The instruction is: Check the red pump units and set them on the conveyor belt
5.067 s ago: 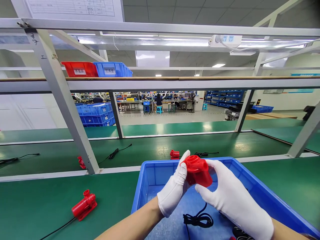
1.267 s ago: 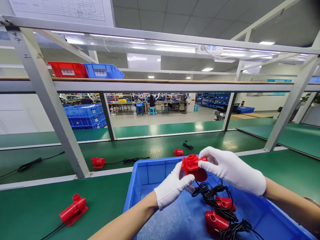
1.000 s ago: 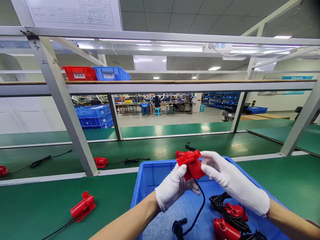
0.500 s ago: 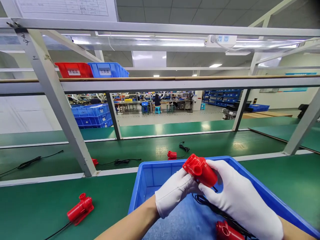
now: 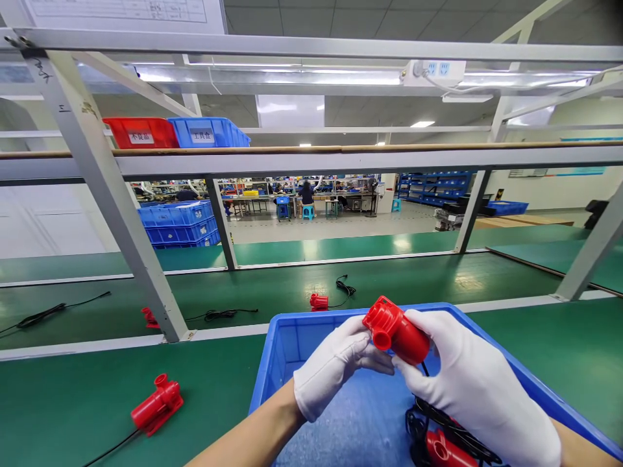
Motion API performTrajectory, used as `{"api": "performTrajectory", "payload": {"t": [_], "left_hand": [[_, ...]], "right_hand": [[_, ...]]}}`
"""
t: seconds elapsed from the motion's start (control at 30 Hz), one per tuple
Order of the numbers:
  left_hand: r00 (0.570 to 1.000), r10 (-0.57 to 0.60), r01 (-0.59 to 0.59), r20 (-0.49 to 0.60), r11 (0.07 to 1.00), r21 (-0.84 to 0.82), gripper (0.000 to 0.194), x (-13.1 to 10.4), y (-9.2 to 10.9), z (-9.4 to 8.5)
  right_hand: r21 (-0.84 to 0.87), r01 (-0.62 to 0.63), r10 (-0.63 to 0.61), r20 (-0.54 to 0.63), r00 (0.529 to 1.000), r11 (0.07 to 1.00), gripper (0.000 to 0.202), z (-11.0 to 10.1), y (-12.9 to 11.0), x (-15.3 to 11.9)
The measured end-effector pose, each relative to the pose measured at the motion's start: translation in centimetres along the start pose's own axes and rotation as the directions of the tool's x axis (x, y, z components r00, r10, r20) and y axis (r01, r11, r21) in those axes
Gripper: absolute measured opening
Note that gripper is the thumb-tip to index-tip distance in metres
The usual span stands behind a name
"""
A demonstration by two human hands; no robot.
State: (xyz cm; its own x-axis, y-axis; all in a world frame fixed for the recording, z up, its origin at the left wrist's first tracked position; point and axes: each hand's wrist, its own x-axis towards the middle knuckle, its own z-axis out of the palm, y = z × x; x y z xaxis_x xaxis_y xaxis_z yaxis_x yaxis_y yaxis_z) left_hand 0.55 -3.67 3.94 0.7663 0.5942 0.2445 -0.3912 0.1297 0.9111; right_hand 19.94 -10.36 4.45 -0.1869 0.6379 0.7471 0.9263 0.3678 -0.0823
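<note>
Both of my hands wear white gloves and hold a red water pump (image 5: 399,334) above a blue plastic bin. My right hand (image 5: 467,376) grips the round rear of its body, thumb below and fingers above. At the pump's ported front end, my left hand (image 5: 338,363) has its fingertips against it, with the other fingers stretched underneath. A black cable hangs from the pump near my right palm. Inside the blue bin (image 5: 280,344), a second red pump (image 5: 450,451) lies beside coiled black cable (image 5: 418,421), partly hidden by my right hand.
Another red pump (image 5: 156,405) lies on the green bench at left. Beyond the bin, a green conveyor belt (image 5: 282,285) carries red pumps with bundled cables. Metal posts (image 5: 117,207) and a shelf holding a red bin (image 5: 141,133) and a blue bin (image 5: 209,133) frame the bench.
The held pump has shifted slightly right and turned, and my left fingers have loosened and straightened beneath it. Pumps and cables on the belt have moved left.
</note>
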Motion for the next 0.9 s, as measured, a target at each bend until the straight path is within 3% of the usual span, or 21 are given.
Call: {"api": "performTrajectory", "payload": {"t": [0.23, 0.37, 0.5, 0.67, 0.9], "left_hand": [[0.999, 0.023, -0.024, -0.028, 1.000, -0.010, 0.042, 0.2, -0.5, -0.3], [0.996, -0.053, 0.055, -0.072, 0.998, 0.019, 0.050, 0.1, -1.2, -0.8], [0.993, -0.114, 0.114, -0.029, 0.993, 0.014, 0.054, -0.1, -1.3, -0.8], [0.994, -0.077, 0.080, 0.076, 0.996, -0.030, 0.042, -0.5, -0.5, -0.6], [0.992, -0.057, 0.058, 0.113, 0.998, -0.004, 0.046, -0.8, 0.2, -0.4]], "right_hand": [[-0.057, 0.041, -0.040, 0.012, 0.999, 0.998, 0.048, 0.3, 0.4, -0.3], [-0.140, 0.141, -0.140, 0.018, 0.990, 0.980, 0.047, 0.5, 0.7, -0.5], [-0.213, 0.253, -0.248, 0.054, 0.967, 0.944, 0.048, 0.9, 1.7, -0.7], [-0.197, 0.351, -0.345, 0.062, 0.936, 0.916, 0.055, 0.9, 2.7, -0.6], [-0.116, 0.420, -0.428, -0.060, 0.902, 0.900, 0.074, 0.5, 2.9, -0.8]]}}
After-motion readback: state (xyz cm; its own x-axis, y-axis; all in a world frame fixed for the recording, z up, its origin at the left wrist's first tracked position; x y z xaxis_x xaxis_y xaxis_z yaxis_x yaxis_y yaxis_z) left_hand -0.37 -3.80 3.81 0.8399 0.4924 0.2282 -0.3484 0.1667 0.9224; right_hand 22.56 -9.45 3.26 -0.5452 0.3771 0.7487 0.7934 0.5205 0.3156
